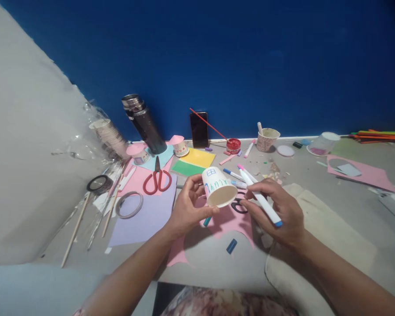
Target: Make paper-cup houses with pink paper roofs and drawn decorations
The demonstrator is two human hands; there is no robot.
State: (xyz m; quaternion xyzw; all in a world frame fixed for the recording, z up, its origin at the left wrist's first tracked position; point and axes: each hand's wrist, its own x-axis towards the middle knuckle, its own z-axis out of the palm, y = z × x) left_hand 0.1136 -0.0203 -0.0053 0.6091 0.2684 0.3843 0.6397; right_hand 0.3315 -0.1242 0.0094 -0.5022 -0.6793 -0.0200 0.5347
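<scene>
A white paper cup is gripped by my left hand, fingers round its side. The cup is tilted with its open mouth down and towards me, and a blue window and green strokes are drawn on it. Between the thumb and fingers of my right hand is a white marker with a blue end, held just right of the cup. Below them on the table lies a dark blue marker cap. Cut pink paper and black-handled scissors lie beneath my hands.
Red-handled scissors and a tape roll lie left on purple paper. A dark flask, stacked cups and a phone stand near the blue wall. A cloth lies right.
</scene>
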